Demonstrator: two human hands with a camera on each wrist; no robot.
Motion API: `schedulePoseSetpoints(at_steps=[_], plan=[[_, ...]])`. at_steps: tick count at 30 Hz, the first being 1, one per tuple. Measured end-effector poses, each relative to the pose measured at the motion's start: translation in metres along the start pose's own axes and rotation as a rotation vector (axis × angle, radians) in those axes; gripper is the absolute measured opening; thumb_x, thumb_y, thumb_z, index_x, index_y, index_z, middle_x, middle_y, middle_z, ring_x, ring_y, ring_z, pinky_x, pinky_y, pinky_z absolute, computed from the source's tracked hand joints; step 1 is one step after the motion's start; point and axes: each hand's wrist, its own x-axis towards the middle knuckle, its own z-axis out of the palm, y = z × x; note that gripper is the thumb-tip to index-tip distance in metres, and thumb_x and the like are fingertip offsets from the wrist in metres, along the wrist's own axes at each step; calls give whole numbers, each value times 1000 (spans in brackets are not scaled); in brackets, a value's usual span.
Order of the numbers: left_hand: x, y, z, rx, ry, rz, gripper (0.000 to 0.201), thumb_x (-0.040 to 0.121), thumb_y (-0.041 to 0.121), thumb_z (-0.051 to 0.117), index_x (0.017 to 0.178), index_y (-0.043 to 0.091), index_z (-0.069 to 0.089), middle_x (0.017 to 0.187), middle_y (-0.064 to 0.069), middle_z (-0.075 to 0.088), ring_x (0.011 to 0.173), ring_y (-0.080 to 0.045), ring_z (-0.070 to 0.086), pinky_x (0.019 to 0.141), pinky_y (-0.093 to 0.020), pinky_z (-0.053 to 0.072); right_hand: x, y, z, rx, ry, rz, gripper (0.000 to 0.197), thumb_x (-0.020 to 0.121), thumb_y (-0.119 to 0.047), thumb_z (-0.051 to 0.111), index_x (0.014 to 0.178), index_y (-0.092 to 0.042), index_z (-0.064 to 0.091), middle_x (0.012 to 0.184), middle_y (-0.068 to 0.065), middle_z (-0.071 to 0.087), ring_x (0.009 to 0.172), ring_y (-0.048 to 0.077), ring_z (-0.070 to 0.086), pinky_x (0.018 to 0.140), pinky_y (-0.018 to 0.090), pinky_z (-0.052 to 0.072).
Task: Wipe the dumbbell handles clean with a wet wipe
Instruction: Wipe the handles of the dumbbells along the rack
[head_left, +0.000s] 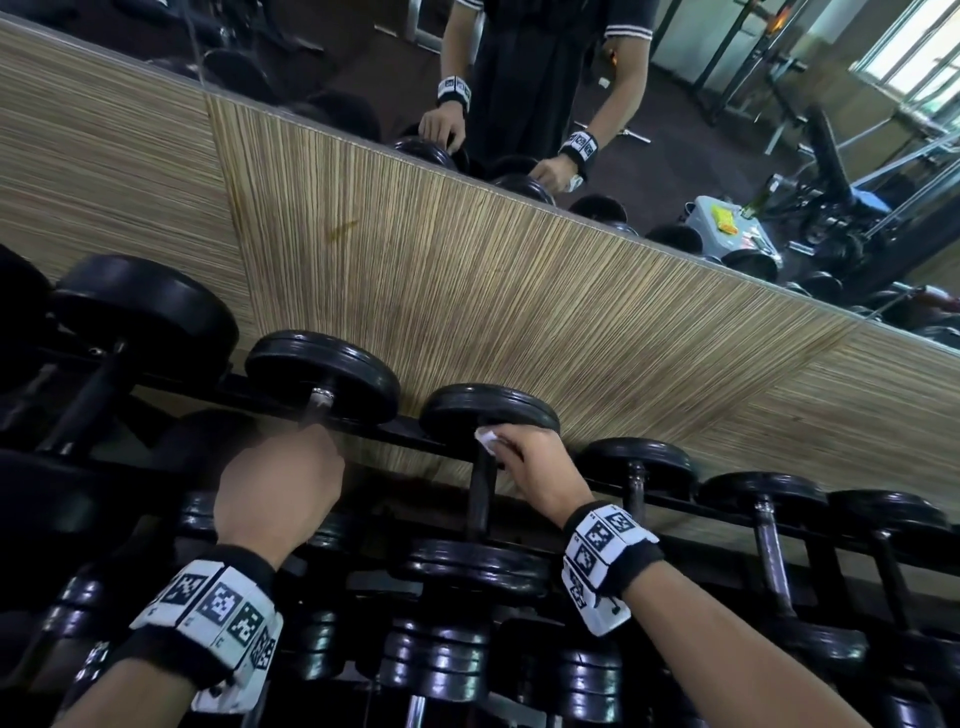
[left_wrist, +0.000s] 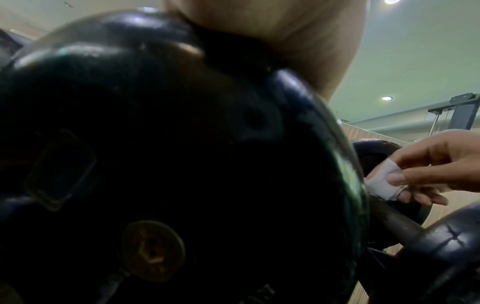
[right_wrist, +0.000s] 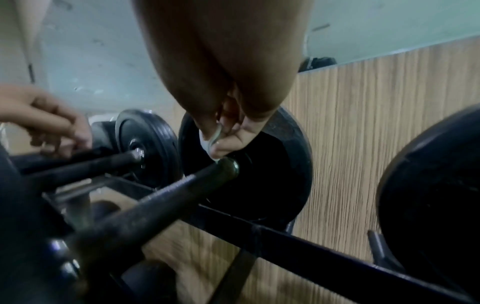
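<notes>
Head view, right hand (head_left: 540, 470): pinches a folded wet wipe (head_left: 488, 439) against the far end of a racked dumbbell's handle (head_left: 480, 493).
Left hand (head_left: 278, 491): fingers curled around the neighbouring dumbbell's handle (head_left: 318, 402).

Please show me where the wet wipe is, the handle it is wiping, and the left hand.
wet wipe (left_wrist: 380, 180), left wrist view, on the white fold between the fingertips.
dumbbell handle (right_wrist: 145, 207), right wrist view, on the middle of the dark bar.
left hand (head_left: 278, 486), head view, on the back of the hand.

White wet wipe (head_left: 487, 439) — folded, against the black dumbbell handle's (head_left: 480, 493) far end
</notes>
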Motion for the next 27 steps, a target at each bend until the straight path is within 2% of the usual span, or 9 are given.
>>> schedulePoseSetpoints(at_steps=[3, 6, 11, 13, 15, 18, 21, 24, 27], plan=[[0, -2, 2, -7, 16, 8, 14, 89, 35, 54, 77, 30, 57, 60, 7, 59, 54, -20, 57, 52, -30, 47, -5, 5, 3, -68, -34, -17, 25, 102, -29, 56, 100, -11, 73, 95, 1, 74, 91, 14, 69, 85, 38, 53], [-1, -1, 6, 22, 35, 39, 14, 90, 33, 57, 77, 29, 59, 59, 7, 59, 51, -19, 55, 51, -29, 43, -19, 8, 3, 48, -100, 51, 21, 100, -26, 60, 104, -11, 75, 103, -3, 76, 99, 4, 67, 92, 30, 52], [-2, 5, 2, -58, 66, 90, 7, 90, 26, 64, 84, 26, 66, 74, 7, 65, 62, -21, 62, 55, -31, 44, -36, -4, 0, 134, -510, 139, 21, 98, -27, 64, 109, -15, 76, 114, -7, 74, 103, 5, 68, 93, 21, 52], [-5, 12, 9, -132, 44, 169, 4, 87, 25, 69, 87, 28, 67, 81, 9, 67, 72, -19, 67, 63, -33, 52, -41, -7, -1, 225, -543, 141, 21, 98, -21, 65, 112, -11, 75, 117, -4, 74, 108, 3, 67, 98, 16, 47], [-8, 24, 25, -328, -91, 272, 13, 87, 26, 72, 97, 32, 68, 93, 14, 67, 85, -8, 67, 77, -29, 54, -46, -9, 2, 443, -446, 179, 18, 99, -15, 63, 111, -7, 74, 114, 5, 75, 103, 10, 68, 95, 22, 50], [-15, 52, 46, -766, -436, 332, 32, 88, 27, 73, 118, 30, 63, 116, 13, 68, 109, -1, 63, 98, -18, 47, -55, -14, 6, 699, -251, 253, 18, 100, -11, 59, 113, -5, 70, 92, 9, 72, 81, 18, 59, 73, 23, 46], [-19, 77, 56, -1007, -634, 270, 29, 93, 16, 67, 120, 26, 64, 112, 5, 71, 105, -9, 67, 93, -25, 53, -66, -21, 8, 826, -125, 292, 17, 100, -7, 58, 114, -4, 67, 85, 8, 71, 72, 13, 60, 66, 19, 46], [-11, 88, 62, -1043, -559, 159, 20, 94, 2, 63, 101, 19, 70, 88, -3, 74, 75, -16, 71, 68, -27, 58, -78, -19, 0, 871, 7, 357, 15, 99, -4, 57, 112, -6, 64, 88, 14, 72, 71, 13, 64, 64, 19, 50], [16, 81, 75, -820, -332, 117, 22, 91, 3, 66, 84, 23, 69, 72, 1, 72, 65, -14, 69, 67, -34, 58, -102, 0, -21, 572, 171, 373, 14, 100, -5, 57, 107, -13, 65, 87, 6, 74, 71, 5, 67, 66, 18, 51]])
